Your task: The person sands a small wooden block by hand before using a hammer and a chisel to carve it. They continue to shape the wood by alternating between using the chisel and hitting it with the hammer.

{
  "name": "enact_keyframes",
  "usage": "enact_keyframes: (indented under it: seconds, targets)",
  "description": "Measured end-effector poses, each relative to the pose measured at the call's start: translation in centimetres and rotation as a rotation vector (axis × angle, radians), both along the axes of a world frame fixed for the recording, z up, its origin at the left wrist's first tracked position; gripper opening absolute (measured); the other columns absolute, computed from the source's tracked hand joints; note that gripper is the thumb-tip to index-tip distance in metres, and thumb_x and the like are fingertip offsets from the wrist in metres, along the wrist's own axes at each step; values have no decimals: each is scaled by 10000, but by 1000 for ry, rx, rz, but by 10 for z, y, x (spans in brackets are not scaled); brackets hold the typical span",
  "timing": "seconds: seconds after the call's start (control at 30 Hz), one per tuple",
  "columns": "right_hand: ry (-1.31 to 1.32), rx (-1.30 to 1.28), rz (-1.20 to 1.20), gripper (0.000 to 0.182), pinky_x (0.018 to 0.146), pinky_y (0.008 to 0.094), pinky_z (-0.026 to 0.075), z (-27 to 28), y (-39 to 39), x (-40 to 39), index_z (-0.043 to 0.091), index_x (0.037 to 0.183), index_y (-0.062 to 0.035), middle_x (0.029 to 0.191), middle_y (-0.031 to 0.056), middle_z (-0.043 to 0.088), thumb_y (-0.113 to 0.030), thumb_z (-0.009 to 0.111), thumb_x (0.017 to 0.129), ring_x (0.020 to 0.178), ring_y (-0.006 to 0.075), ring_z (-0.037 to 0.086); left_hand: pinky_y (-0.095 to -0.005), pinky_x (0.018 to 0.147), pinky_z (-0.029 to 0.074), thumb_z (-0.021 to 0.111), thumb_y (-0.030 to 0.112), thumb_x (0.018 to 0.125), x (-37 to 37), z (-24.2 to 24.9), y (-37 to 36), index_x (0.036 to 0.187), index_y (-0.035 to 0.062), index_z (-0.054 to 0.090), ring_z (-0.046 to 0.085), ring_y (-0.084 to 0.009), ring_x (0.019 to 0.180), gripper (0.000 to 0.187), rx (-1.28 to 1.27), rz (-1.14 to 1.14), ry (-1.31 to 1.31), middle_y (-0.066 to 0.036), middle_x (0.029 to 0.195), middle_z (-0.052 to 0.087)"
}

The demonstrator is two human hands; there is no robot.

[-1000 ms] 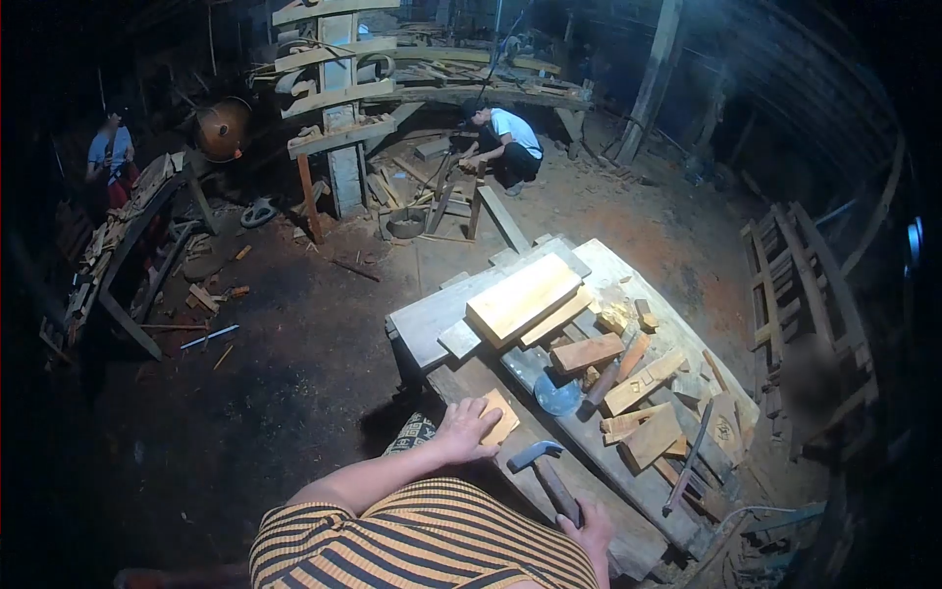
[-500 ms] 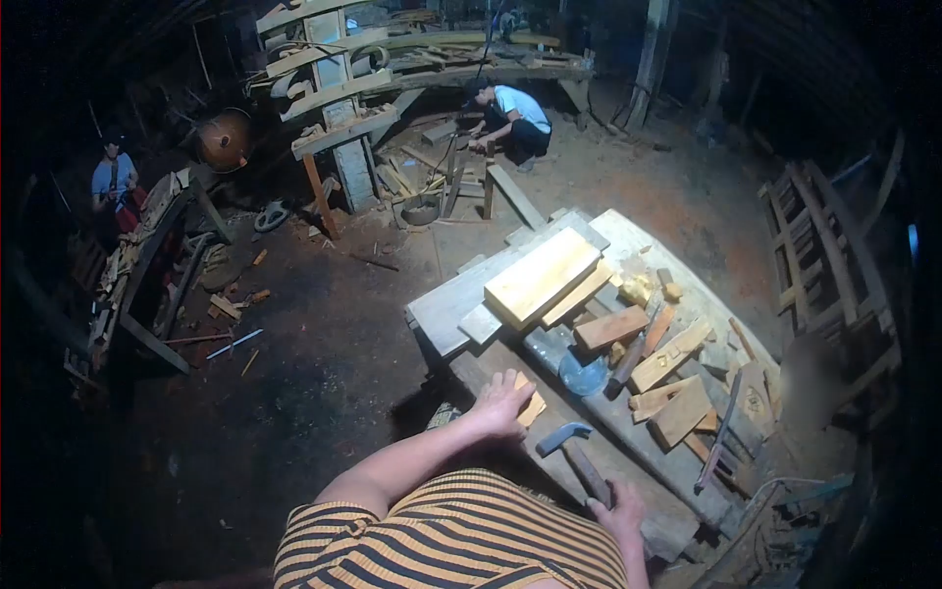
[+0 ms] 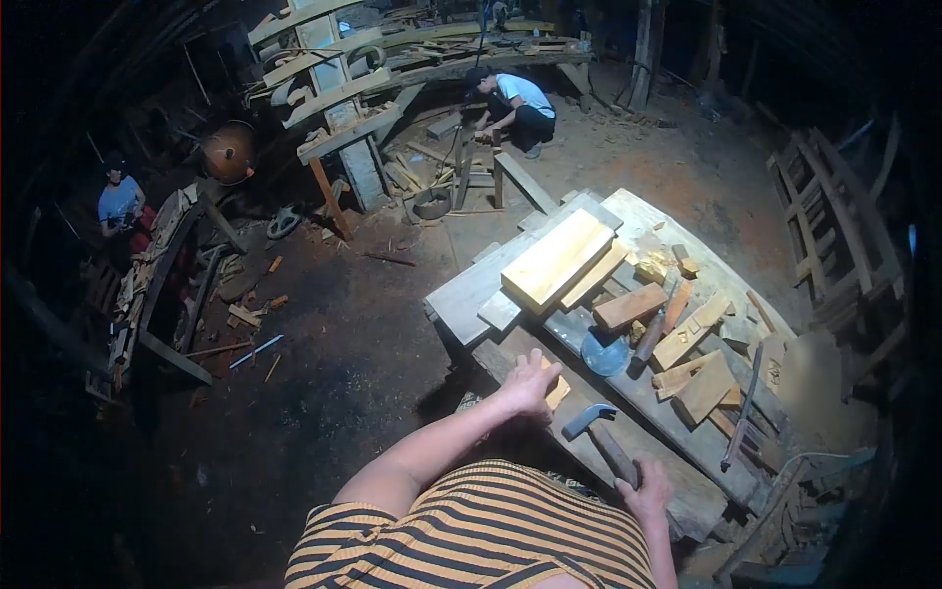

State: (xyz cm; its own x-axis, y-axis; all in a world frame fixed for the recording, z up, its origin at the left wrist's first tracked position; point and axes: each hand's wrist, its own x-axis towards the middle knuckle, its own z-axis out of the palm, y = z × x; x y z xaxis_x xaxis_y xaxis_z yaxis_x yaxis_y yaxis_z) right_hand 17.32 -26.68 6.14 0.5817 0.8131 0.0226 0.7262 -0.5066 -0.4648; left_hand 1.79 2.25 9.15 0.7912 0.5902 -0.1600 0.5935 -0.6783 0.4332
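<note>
Already steadying a small wood piece [image 3: 557, 395] on the tabletop [image 3: 500, 358] under the closed left hand [image 3: 531, 384], and gripping a lowered hammer [image 3: 613, 452] in the right hand [image 3: 649, 496], between four and five o'clock from it.

Shines brightest on the squared timber [image 3: 561, 257] and counter [image 3: 459, 297], fading across the dim floor [image 3: 304, 402] to near-black corners. Bows strongly toward the edges; softens into a blurred patch [image 3: 816, 378] at right.
</note>
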Motion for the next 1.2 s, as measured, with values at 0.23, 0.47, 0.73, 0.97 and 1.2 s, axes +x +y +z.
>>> enact_keyframes:
  seconds: [0.23, 0.47, 0.73, 0.97, 1.2]
  targets:
    - [3, -13, 0, 488, 818, 454, 439, 0, -2, -1, 589, 1067, -109, 1055, 135, 567, -309, 753, 652, 1008, 342, 544, -490, 901, 432, 843, 324, 538, -11, -3, 0, 1266, 145, 443, 440, -418, 1073, 850, 9, -40, -42, -212, 1178, 398]
    - [-1, 3, 7, 501, 781, 461, 468, -6, -3, 1, 597, 1080, -154, 1003, 145, 562, -318, 776, 642, 936, 351, 573, -469, 911, 432, 682, 519, 746, -7, -22, 24, 1381, 214, 383, 505, -404, 1064, 765, -38, 33, -80, -236, 1167, 431]
    - [-28, 70, 28, 509, 718, 452, 475, -12, -4, 4, 610, 1060, -160, 930, 131, 557, -343, 787, 620, 866, 343, 580, -489, 810, 468, 493, 395, 904, -6, -43, 10, 1271, 167, 516, 534, -374, 933, 433, 216, 36, -201, -182, 1066, 477]
    - [-46, 97, 33, 486, 690, 449, 468, -9, -3, 3, 616, 1034, -145, 889, 131, 559, -336, 783, 620, 823, 342, 577, -476, 730, 492, 519, 343, 871, -5, -49, 6, 1127, 141, 595, 551, -348, 863, 334, 316, 101, -332, -153, 971, 491]
    - [-35, 75, 28, 467, 708, 454, 459, -6, -2, 2, 618, 1025, -129, 893, 139, 559, -323, 774, 630, 847, 343, 571, -479, 729, 491, 532, 338, 853, -5, -55, 6, 1072, 123, 595, 554, -350, 855, 313, 307, 134, -369, -156, 962, 494]
